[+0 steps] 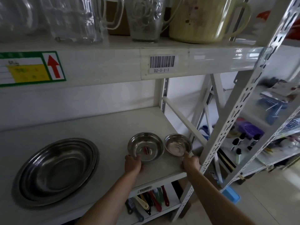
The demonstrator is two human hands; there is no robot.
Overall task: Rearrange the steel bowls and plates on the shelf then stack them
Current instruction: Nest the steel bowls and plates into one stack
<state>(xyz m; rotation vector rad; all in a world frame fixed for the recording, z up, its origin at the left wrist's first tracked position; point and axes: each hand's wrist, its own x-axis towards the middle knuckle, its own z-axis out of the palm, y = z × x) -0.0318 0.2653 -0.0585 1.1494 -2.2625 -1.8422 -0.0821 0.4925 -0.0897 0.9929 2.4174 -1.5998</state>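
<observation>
Facing upward with their round mouths open, two steel bowls sit side by side on the white shelf (97,127) at lower centre of the head view; being round, neither has a long axis. The larger bowl (145,146) is on the left and the smaller bowl (178,144) is just to its right, their rims nearly touching. The left hand (133,164) comes up from the bottom of the frame and grips the near rim of the larger bowl, the bowl lying just beyond and above the hand, fingers curled at its lower left edge. The right hand (191,163) meets the smaller bowl at its near right rim, a finger reaching over the edge while the rest of the hand stays below it on the shelf front; whether it truly clasps the rim or only touches it I cannot tell. At lower left of the frame lies a stack of steel plates (56,171), wide and shallow, mouths up, well apart from the bowls; at least two nested rims show, the exact count unclear. Across the top of the frame, on the shelf above, stand clear glass jugs (144,18) and one cream plastic jug (199,20). A barcode label (162,63) is stuck on the upper shelf's front edge.
</observation>
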